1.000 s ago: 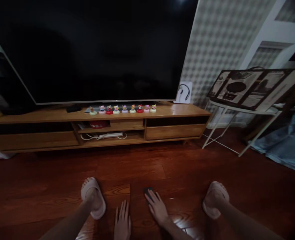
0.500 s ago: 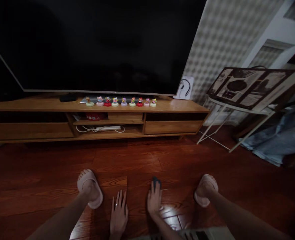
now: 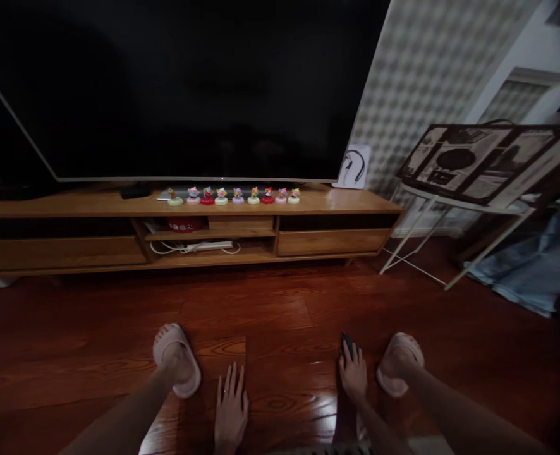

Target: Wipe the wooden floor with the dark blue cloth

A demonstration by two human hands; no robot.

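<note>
My left hand (image 3: pixel 231 411) lies palm down on the wooden floor (image 3: pixel 280 316), fingers stretched and a little apart, a ring on one finger. Nothing shows in it. Further right, my right hand (image 3: pixel 354 374) is pressed down over a small dark grey object (image 3: pixel 349 344) on the floor. Only its front part sticks out past the fingertips, so its kind is unclear. Just right of that hand is my foot in a pale pink slipper (image 3: pixel 396 379). The other pale slipper (image 3: pixel 192 379) stands left of my left hand.
A long wooden TV cabinet (image 3: pixel 327 243) spans the front, below a large television (image 3: pixel 204 95). Several small colourful figurines (image 3: pixel 237 196) line its top. A white power strip (image 3: pixel 208 246) lies on its shelf. At right, a white-legged stand (image 3: pixel 469 196) bears a dark-framed case (image 3: pixel 488 158).
My right hand has slid to the right across the floor with the dark object, close to the right slipper. My left hand stays flat on the floor. The view has shifted slightly.
</note>
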